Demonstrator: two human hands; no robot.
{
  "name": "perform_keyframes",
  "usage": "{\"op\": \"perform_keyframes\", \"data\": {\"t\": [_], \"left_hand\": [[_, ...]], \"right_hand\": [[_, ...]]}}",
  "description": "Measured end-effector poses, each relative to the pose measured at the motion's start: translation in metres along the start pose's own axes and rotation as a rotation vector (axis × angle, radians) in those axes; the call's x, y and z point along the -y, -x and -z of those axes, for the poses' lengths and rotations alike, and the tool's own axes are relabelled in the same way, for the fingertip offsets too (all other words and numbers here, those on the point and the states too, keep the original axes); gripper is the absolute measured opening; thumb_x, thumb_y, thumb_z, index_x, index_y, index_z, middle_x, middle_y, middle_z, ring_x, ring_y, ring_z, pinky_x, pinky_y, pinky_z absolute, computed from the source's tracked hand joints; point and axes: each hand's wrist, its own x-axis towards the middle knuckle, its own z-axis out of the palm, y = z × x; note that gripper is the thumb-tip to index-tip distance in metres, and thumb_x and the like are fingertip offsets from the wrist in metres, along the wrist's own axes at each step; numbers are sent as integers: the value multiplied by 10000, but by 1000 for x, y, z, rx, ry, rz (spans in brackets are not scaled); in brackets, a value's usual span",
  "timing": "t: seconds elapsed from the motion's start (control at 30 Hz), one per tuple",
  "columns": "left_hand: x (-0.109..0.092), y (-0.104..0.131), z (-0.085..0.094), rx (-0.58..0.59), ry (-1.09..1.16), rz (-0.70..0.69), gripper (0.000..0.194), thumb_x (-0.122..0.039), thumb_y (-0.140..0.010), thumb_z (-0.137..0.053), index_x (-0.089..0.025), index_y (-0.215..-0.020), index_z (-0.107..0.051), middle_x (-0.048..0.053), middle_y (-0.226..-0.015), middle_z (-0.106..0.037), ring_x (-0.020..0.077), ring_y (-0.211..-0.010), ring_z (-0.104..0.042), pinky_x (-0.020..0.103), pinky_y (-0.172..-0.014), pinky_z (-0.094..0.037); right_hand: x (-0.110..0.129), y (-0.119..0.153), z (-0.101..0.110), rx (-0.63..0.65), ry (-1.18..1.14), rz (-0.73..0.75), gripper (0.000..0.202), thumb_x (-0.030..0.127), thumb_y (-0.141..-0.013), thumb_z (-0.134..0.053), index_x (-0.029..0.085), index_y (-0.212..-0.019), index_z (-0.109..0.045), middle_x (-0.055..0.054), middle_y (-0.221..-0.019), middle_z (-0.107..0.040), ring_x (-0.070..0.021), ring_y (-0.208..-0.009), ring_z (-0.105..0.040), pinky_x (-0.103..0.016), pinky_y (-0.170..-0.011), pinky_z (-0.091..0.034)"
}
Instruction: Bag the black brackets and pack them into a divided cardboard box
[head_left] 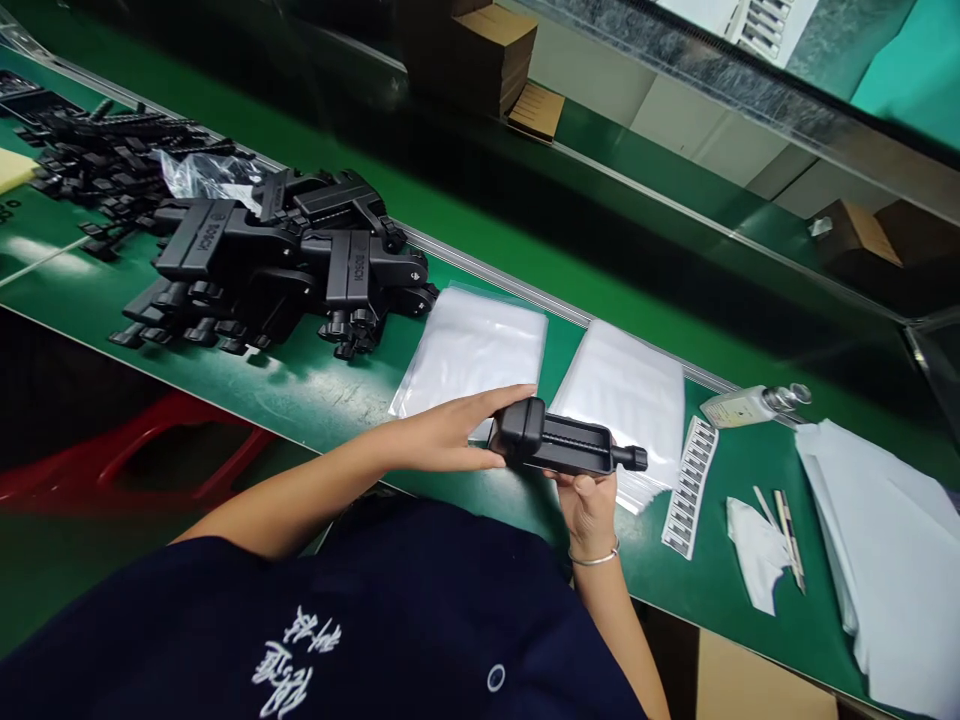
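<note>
Both my hands hold one black plastic clamp mount [574, 440] above the near edge of the green bench. My left hand [457, 430] closes around its blocky left end, thumb and fingers on opposite sides. From below, my right hand [589, 500] grips the longer body, whose open channel shows a threaded rod; a small knob sticks out at the right end. Just behind the mount lie two stacks of clear plastic bags, a left stack [480, 345] and a right stack [630, 375]. Part of my right fingers is hidden beneath the mount.
Similar black mounts [285, 250] are heaped at left, with smaller black parts [112, 160] beyond. To the right are a label strip [690, 490], a bottle [750, 405], a white cloth [757, 550], pens [789, 540] and white sheets [892, 560]. A red stool [150, 470] stands below the bench.
</note>
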Motion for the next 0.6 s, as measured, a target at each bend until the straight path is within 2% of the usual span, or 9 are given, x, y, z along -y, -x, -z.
{"op": "perform_keyframes", "data": {"t": [0.07, 0.17, 0.23, 0.3, 0.37, 0.47, 0.6], "left_hand": [[4, 2, 0, -39, 121, 31, 794, -223, -723, -743, -315, -1419, -374, 75, -1361, -519, 266, -1190, -549, 401, -1043, -410], [11, -1, -4, -95, 486, 151, 917, -322, -643, -844, -310, -1411, -341, 73, -1209, -589, 244, -1058, -618, 367, -912, -495], [19, -3, -8, -130, 736, 261, 905, -468, -617, -851, -262, -1369, -392, 69, -1084, -625, 205, -913, -645, 297, -774, -520], [27, -4, -14, -158, 914, 376, 788, -601, -633, -791, -193, -1251, -519, 64, -967, -649, 160, -782, -629, 243, -666, -503], [33, -3, -18, -176, 1024, 466, 707, -670, -640, -741, -159, -1112, -614, 56, -870, -662, 143, -722, -605, 230, -620, -492], [39, -2, -21, -190, 1103, 528, 631, -667, -631, -746, -173, -1015, -670, 45, -796, -679, 160, -715, -608, 248, -618, -495], [44, -9, -19, -242, 1117, 693, 500, -639, -771, -645, -168, -930, -702, 46, -747, -697, 169, -696, -625, 257, -629, -493]], "right_hand": [[7, 0, -1, 37, 51, 21, 704, 466, -571, -862, 290, -1176, -548, -31, -996, -693, -170, -693, -678, -320, -569, -607], [16, -2, -5, 89, 94, 17, 720, 591, -646, -773, 277, -1240, -513, -43, -1046, -672, -192, -754, -696, -333, -568, -619], [20, -6, -9, 98, 141, -1, 610, 586, -697, -739, 248, -1165, -542, -33, -949, -685, -193, -732, -706, -312, -540, -613], [21, -9, -11, 65, 192, -23, 462, 522, -726, -748, 226, -1027, -562, 1, -802, -674, -174, -653, -704, -274, -508, -597], [20, -11, -12, 15, 218, -47, 407, 490, -727, -761, 219, -946, -551, 29, -731, -646, -153, -594, -692, -252, -499, -587], [18, -12, -14, -29, 223, -69, 407, 491, -722, -761, 216, -929, -544, 38, -725, -623, -138, -573, -677, -244, -497, -574], [22, -6, -24, -35, 284, 26, 391, 419, -699, -786, 228, -955, -561, 25, -761, -640, -131, -587, -646, -271, -556, -567]]}}
